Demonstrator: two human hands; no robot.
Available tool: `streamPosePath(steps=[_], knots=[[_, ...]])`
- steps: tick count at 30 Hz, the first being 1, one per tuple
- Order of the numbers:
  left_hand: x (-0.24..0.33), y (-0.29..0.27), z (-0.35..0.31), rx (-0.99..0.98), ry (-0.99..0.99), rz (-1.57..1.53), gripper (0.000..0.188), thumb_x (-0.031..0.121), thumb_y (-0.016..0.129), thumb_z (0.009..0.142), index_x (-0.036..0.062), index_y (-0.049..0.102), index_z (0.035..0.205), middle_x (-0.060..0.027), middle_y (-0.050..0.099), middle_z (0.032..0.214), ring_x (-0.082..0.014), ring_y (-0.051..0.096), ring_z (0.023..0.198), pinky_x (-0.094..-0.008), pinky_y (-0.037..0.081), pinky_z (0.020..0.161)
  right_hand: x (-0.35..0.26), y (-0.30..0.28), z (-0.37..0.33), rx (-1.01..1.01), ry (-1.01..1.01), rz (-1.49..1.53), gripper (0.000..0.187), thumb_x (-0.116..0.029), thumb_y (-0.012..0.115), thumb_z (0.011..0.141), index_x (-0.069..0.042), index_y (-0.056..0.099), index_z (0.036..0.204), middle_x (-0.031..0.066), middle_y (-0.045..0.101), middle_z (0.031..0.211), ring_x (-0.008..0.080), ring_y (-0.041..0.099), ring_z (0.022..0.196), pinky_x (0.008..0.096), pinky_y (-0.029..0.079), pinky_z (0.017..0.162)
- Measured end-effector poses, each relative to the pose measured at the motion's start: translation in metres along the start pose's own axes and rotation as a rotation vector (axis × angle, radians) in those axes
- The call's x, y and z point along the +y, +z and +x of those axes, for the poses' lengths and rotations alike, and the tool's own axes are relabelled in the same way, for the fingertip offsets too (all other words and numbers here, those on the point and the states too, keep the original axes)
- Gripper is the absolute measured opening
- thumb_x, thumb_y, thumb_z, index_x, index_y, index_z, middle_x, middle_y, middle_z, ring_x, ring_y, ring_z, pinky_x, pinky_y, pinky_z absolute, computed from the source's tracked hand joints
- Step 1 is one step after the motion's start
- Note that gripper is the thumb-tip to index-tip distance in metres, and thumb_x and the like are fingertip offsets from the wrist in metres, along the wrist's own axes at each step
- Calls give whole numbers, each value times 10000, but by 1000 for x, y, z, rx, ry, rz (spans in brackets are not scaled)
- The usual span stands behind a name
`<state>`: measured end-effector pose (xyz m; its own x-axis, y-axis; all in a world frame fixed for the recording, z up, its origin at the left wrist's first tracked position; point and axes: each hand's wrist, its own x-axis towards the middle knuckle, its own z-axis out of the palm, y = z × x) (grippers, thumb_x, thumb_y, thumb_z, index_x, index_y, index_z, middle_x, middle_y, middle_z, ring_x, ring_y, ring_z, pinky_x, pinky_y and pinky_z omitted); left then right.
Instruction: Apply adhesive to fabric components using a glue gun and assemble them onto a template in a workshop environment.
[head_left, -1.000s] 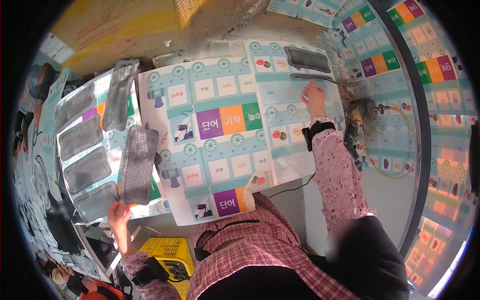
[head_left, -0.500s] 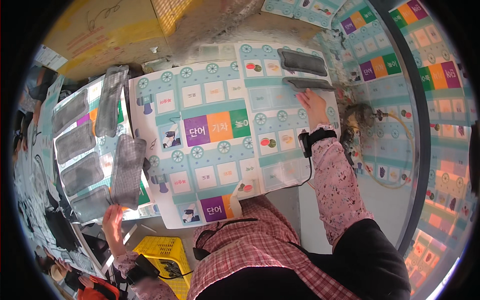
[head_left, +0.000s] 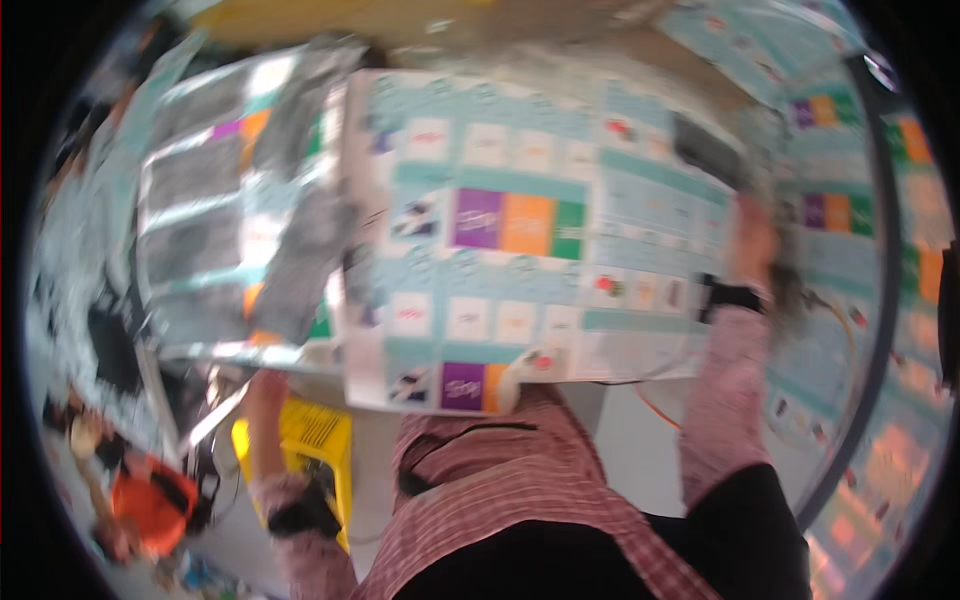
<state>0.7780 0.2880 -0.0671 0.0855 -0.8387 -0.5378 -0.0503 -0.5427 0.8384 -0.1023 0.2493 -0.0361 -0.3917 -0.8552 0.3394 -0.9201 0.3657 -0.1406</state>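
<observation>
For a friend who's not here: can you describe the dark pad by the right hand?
Find the large printed sheet. At its upper right, just beyond the right hand, lies the dark pad. Unlike the grey pads clustered at left, it lies apart.

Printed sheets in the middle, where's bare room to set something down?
The printed sheets look free between the long grey pads at left and the right hand at right. A dark pad takes their upper right; the left sheet is crowded with shorter grey pads.

Six blurred grey pads point(head_left: 190, 181) lying flat, left side; one dark pad point(head_left: 706, 152) slants, upper right!
</observation>
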Motion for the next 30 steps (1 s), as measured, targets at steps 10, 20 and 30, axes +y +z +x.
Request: streamPosePath(steps=[10, 20, 30], knots=[[49, 85, 29, 28, -58, -789, 199, 261, 566, 880, 94, 470, 931, -20, 485, 818, -190, 542, 842, -380, 459, 847, -180, -141, 42, -26, 340, 971, 303, -140, 566, 884, 27, 542, 1136, 68, 535, 1096, 123, 552, 923, 272, 475, 843], [197, 111, -23, -868, -2, -21, 465, 413, 417, 933, 34, 521, 1181, -91, 603, 1100, -191, 589, 980, -311, 482, 748, -448, -188, 19, -954, 303, 2369, 307, -139, 403, 930, 66, 440, 1155, 170, 479, 1219, 268, 493, 1130, 413, 422, 961], [304, 78, 7, -588, 358, -43, 470, 146, 620, 801, -14, 463, 1214, -95, 555, 1124, -150, 546, 993, -295, 427, 877, -580, -186, -74, -758, -265, 1175, 223, -154, 529, 892, 8, 449, 1023, 95, 554, 911, 185, 623, 772, 321, 488, 694]])
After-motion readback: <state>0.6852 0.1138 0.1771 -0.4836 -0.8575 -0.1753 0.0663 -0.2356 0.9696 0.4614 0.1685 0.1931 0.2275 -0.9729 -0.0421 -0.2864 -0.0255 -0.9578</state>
